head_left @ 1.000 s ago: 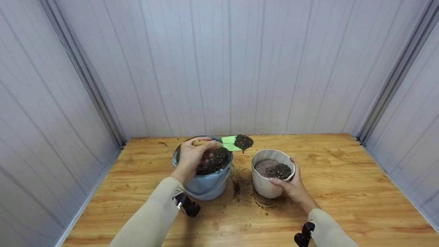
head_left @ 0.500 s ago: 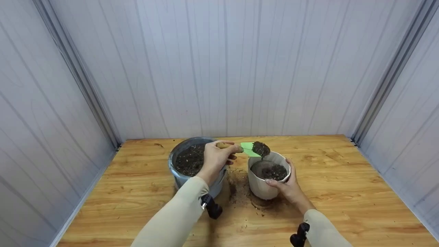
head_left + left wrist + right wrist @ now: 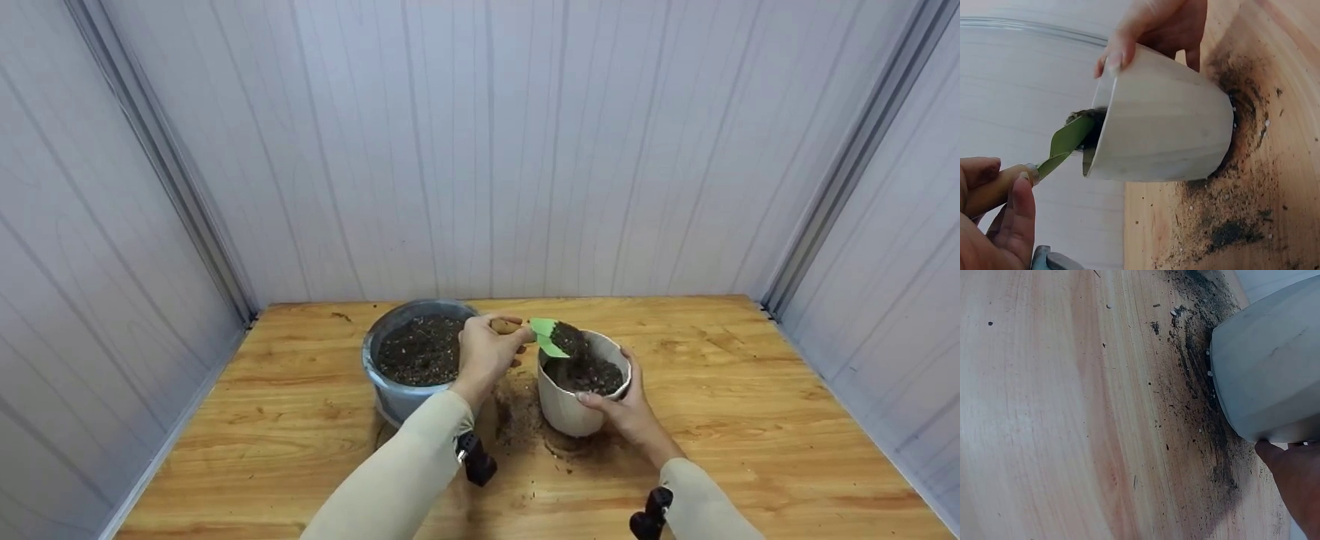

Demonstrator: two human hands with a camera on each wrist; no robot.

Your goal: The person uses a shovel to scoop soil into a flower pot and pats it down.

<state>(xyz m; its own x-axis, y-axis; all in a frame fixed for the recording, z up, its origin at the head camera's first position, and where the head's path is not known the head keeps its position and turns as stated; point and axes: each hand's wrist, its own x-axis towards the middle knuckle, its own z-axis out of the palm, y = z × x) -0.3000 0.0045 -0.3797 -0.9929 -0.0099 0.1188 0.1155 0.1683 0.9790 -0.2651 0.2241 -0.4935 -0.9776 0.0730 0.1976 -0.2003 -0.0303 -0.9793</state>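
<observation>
My left hand point(image 3: 487, 351) grips the wooden handle of a small green trowel point(image 3: 546, 337). Dark soil point(image 3: 568, 340) sits on its blade, which tilts down over the rim of a white faceted pot point(image 3: 571, 409). In the left wrist view the blade of the trowel point(image 3: 1068, 138) reaches just inside the pot's mouth. My right hand point(image 3: 628, 405) holds the pot at its right side, thumb on the near rim and fingers round the far side. Soil fills the lower part of the pot's inside. Left of it stands a blue-grey bucket point(image 3: 409, 401) with dark soil in it.
Spilled soil point(image 3: 521, 420) lies on the wooden table point(image 3: 285, 420) between and around the pot and the bucket. Pale panel walls point(image 3: 480, 150) rise behind the table and at both sides.
My left hand has carried the loaded trowel from above the bucket rightward to the pot, and the blade now tips downward. My right hand keeps its hold on the pot.
</observation>
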